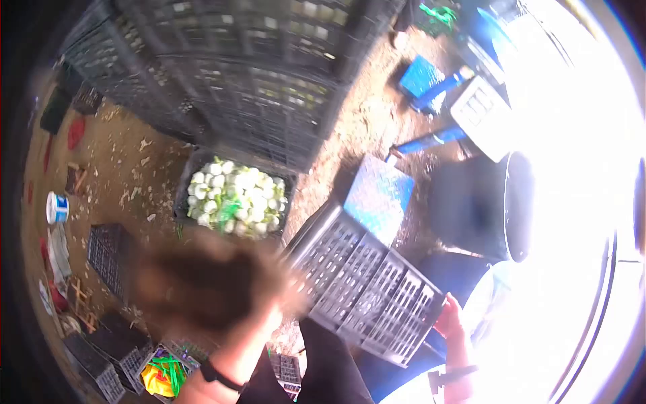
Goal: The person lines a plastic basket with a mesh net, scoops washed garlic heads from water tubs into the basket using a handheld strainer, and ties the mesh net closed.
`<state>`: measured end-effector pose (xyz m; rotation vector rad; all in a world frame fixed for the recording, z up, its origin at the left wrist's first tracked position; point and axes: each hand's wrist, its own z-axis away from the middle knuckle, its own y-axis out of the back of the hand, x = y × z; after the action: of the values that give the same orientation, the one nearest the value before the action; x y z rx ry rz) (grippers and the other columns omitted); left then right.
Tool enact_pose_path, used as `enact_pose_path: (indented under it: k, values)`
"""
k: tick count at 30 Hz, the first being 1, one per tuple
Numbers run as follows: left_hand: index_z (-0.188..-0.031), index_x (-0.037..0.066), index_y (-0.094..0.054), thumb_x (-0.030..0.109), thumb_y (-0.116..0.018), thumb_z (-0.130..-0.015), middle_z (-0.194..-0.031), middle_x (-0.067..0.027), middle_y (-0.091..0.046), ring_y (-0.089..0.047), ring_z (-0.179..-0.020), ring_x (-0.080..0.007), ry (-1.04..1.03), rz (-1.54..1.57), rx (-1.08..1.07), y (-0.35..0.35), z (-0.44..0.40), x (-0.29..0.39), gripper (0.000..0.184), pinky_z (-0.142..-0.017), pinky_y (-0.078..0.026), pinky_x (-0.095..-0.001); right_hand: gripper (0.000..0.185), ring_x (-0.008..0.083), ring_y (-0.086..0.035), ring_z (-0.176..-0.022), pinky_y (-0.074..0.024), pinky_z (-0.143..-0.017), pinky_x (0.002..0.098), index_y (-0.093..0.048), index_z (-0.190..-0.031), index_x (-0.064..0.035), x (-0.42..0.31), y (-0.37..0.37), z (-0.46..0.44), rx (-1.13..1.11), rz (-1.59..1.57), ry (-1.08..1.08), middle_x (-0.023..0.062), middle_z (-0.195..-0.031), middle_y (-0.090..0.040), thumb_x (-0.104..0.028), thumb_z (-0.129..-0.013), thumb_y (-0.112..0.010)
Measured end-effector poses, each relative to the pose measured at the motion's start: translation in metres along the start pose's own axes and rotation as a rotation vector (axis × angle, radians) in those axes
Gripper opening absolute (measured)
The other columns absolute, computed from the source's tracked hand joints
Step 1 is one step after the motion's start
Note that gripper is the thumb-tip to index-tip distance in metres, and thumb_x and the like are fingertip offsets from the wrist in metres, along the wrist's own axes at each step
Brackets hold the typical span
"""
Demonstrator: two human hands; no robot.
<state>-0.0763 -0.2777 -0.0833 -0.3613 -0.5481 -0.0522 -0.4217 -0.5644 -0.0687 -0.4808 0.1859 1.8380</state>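
Note:
A dark grey slatted plastic crate (370, 289) is held tilted in front of my legs, light showing through its slots. My right hand (451, 318) grips its right end, fingers curled at the edge. At the opposite end is my left hand (291, 297), against the crate's rim; its fingers are smeared and partly covered by a brown, blurred hair-like mass (208, 283). Beyond the crate, on the ground, another black crate (183, 195) is full of round white vegetables with green stems (252, 192), with a bit of green material on top.
Tall stacks of dark crates (256, 87) rise at the upper left. To the right are a blue stool (380, 192), a white-topped stand (481, 111) and a big dark tub (474, 202). A white bucket (58, 207) and more crates (108, 252) lie left.

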Motion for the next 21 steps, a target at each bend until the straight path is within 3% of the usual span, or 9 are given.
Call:
enact_pose_path:
  k: [3,5,9,12,15,16,17,19,21]
  values:
    - [-0.097,0.003,-0.047,0.009,-0.064,-0.078,-0.086,-0.0103,-0.059,-0.064,-0.079,-0.0231,-0.054,0.015,-0.146,-0.054,-0.082,-0.053,0.027,-0.069,-0.053,-0.0358,0.058,0.0218,-0.063,-0.085,-0.0478,-0.076,0.0341,-0.06,-0.11,-0.0107,0.014,0.051,-0.075,-0.007,-0.125,0.103,0.0116,-0.098,-0.066,-0.061,-0.085,-0.046]
    - [-0.084,0.001,-0.056,0.015,-0.061,-0.082,-0.079,-0.0075,-0.061,-0.065,-0.078,-0.0221,0.017,-0.045,-0.132,-0.079,-0.128,-0.069,0.015,-0.067,-0.052,-0.0345,0.049,0.023,-0.059,-0.088,-0.0451,-0.078,0.0377,-0.052,-0.118,-0.0145,0.011,0.055,-0.111,0.1,-0.258,0.19,0.0078,-0.108,-0.061,-0.051,-0.085,-0.055]
    - [-0.09,0.001,-0.055,0.009,-0.052,-0.085,-0.084,-0.0102,-0.061,-0.063,-0.084,-0.0247,0.043,-0.063,-0.139,-0.116,-0.203,-0.089,0.01,-0.082,-0.05,-0.0381,0.057,0.0241,-0.061,-0.081,-0.0469,-0.078,0.0304,-0.056,-0.114,-0.0094,-0.031,0.061,-0.185,0.106,-0.276,0.297,0.016,-0.1,-0.065,-0.051,-0.077,-0.064]
    - [-0.089,0.004,-0.053,0.009,-0.051,-0.081,-0.089,-0.0113,-0.06,-0.062,-0.087,-0.0274,0.027,0.001,-0.221,-0.132,-0.253,-0.092,0.01,-0.085,-0.049,-0.0392,0.064,0.0284,-0.057,-0.096,-0.0508,-0.078,0.0364,-0.05,-0.118,-0.0063,-0.071,0.069,-0.251,0.174,-0.362,0.582,0.0209,-0.11,-0.056,-0.047,-0.074,-0.07]
    - [-0.091,-0.002,-0.054,0.008,-0.053,-0.081,-0.103,-0.0186,-0.061,-0.06,-0.096,-0.031,-0.035,0.174,-0.24,-0.171,-0.273,-0.09,0.013,-0.096,-0.045,-0.0397,0.06,0.0341,-0.053,-0.109,-0.0436,-0.096,0.0425,-0.038,-0.131,-0.0064,-0.126,0.054,-0.237,-0.398,-0.593,0.737,0.0233,-0.12,-0.048,-0.031,-0.084,-0.065]
    - [-0.086,-0.001,-0.055,0.003,-0.054,-0.082,-0.103,-0.0218,-0.059,-0.06,-0.098,-0.0317,-0.025,0.193,-0.354,-0.182,-0.281,-0.083,0.006,-0.097,-0.046,-0.0394,0.061,0.0319,-0.05,-0.114,-0.0389,-0.101,0.0408,-0.035,-0.134,-0.0069,-0.135,0.055,-0.241,-0.12,-0.39,0.904,0.0214,-0.124,-0.046,-0.027,-0.085,-0.065]
    - [-0.101,-0.002,-0.05,-0.002,-0.053,-0.081,-0.1,-0.0245,-0.058,-0.059,-0.1,-0.0353,-0.2,0.277,-0.528,-0.19,-0.294,-0.078,0.02,-0.096,-0.046,-0.0416,0.069,0.0289,-0.046,-0.119,-0.034,-0.104,0.038,-0.033,-0.137,-0.0056,-0.133,0.05,-0.233,0.104,-0.192,0.95,0.02,-0.127,-0.045,-0.029,-0.083,-0.068]
    - [-0.128,-0.001,-0.029,-0.005,-0.052,-0.081,-0.104,-0.0274,-0.055,-0.057,-0.103,-0.0392,-0.419,0.137,-0.191,-0.225,-0.266,-0.06,0.053,-0.099,-0.044,-0.0452,0.079,0.0291,-0.04,-0.124,-0.0282,-0.106,0.0368,-0.026,-0.14,-0.003,-0.1,0.064,-0.23,0.301,0.147,0.982,0.0219,-0.135,-0.039,-0.032,-0.081,-0.069]
    - [-0.139,0.004,-0.002,-0.005,-0.051,-0.081,-0.111,-0.0293,-0.051,-0.052,-0.109,-0.0425,-0.417,-0.07,-0.233,-0.197,-0.264,-0.053,0.077,-0.103,-0.039,-0.0476,0.095,0.0306,-0.038,-0.127,-0.0296,-0.105,0.0378,-0.019,-0.143,-0.0001,-0.029,0.091,-0.245,0.579,0.486,0.841,0.0249,-0.14,-0.032,-0.041,-0.076,-0.073]
